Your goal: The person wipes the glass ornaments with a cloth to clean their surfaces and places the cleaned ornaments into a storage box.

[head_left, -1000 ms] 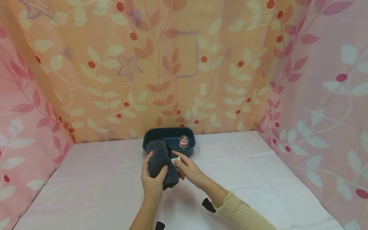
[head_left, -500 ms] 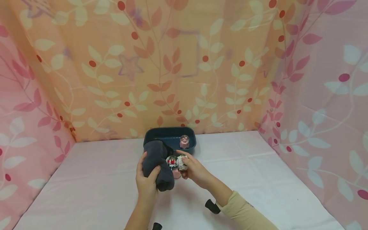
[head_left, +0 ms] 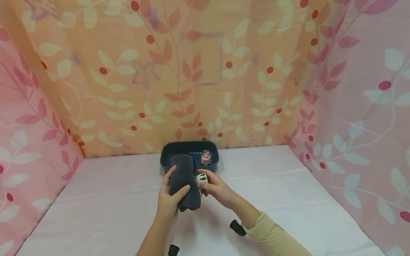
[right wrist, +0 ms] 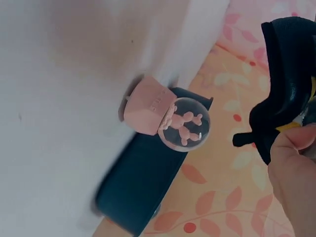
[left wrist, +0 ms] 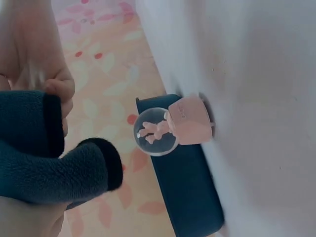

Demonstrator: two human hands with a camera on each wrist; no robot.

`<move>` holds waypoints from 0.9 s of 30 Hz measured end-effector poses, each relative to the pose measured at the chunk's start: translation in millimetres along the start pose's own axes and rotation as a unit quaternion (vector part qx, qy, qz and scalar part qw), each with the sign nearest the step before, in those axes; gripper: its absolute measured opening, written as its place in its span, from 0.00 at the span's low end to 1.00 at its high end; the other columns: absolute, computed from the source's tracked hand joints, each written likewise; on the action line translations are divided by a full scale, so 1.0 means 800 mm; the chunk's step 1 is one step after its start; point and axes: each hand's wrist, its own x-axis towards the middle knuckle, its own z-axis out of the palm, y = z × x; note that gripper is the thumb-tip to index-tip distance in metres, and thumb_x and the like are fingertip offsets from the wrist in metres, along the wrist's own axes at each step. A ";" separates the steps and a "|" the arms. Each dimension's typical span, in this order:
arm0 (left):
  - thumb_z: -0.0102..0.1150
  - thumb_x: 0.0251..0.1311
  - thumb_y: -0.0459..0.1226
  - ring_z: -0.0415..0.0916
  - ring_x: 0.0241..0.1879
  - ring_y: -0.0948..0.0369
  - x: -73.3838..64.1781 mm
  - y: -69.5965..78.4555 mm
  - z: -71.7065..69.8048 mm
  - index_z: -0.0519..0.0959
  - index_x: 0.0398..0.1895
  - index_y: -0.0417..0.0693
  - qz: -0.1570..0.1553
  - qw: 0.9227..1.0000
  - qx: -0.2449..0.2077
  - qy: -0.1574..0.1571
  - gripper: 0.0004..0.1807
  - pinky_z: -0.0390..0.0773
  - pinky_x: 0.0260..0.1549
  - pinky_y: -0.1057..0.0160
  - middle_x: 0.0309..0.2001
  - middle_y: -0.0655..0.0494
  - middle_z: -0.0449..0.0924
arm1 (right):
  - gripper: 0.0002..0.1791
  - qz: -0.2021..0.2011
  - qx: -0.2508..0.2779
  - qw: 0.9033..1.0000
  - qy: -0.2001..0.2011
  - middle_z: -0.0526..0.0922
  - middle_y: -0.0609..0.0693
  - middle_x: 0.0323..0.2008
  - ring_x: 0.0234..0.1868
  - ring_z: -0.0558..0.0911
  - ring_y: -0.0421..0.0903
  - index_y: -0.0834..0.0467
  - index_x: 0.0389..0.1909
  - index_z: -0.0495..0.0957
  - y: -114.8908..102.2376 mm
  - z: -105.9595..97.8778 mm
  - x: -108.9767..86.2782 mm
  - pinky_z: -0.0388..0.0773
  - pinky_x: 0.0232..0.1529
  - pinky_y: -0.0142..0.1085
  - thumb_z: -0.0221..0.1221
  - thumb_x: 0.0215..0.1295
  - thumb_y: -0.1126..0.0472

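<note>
My left hand [head_left: 168,202] grips a folded dark grey plush cloth [head_left: 184,177] above the table, thumb on its near face. Black trim edges the cloth [left wrist: 59,170] in the left wrist view. My right hand [head_left: 222,190] pinches the white base of a snow globe [head_left: 201,180] decorated with green; its dome is hidden behind the cloth. On the table before the bin stands a pink snow globe [left wrist: 190,121] with a pink figure inside, touched by neither hand. The cloth and hands mostly cover it in the head view.
A dark blue bin [head_left: 189,143] stands at the back of the white-covered table [head_left: 272,185]. Inside, at its right, sits another clear-domed globe with a pink figure [head_left: 205,158]. Floral curtains [head_left: 192,71] enclose the table behind and at both sides.
The right hand's snow globe showed its dome and red figure half a second ago; now the cloth covers that dome. The left hand and cloth have shifted right, towards the globe.
</note>
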 end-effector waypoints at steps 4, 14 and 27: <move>0.58 0.55 0.22 0.73 0.49 0.53 0.000 0.002 -0.002 0.56 0.72 0.48 -0.008 1.000 0.020 -0.007 0.41 0.80 0.43 0.60 0.60 0.42 0.60 | 0.30 -0.055 -0.037 0.996 -0.052 0.70 0.57 0.48 0.42 0.74 0.43 0.74 0.67 0.52 0.002 0.002 0.001 0.75 0.42 0.31 0.49 0.75 0.59; 0.57 0.53 0.19 0.72 0.48 0.55 -0.004 -0.002 0.001 0.67 0.66 0.47 0.027 0.996 0.038 0.080 0.36 0.80 0.39 0.63 0.54 0.47 0.65 | 0.35 -0.014 -0.029 0.999 -0.015 0.69 0.53 0.46 0.40 0.72 0.44 0.67 0.71 0.51 0.003 0.018 0.002 0.73 0.41 0.33 0.51 0.74 0.52; 0.60 0.52 0.20 0.70 0.48 0.55 -0.004 -0.015 0.015 0.68 0.65 0.42 0.096 0.982 0.081 0.142 0.34 0.79 0.39 0.67 0.49 0.51 0.70 | 0.34 0.019 0.021 0.998 0.065 0.76 0.50 0.40 0.31 0.74 0.43 0.70 0.65 0.58 -0.004 0.024 0.005 0.73 0.34 0.33 0.58 0.69 0.52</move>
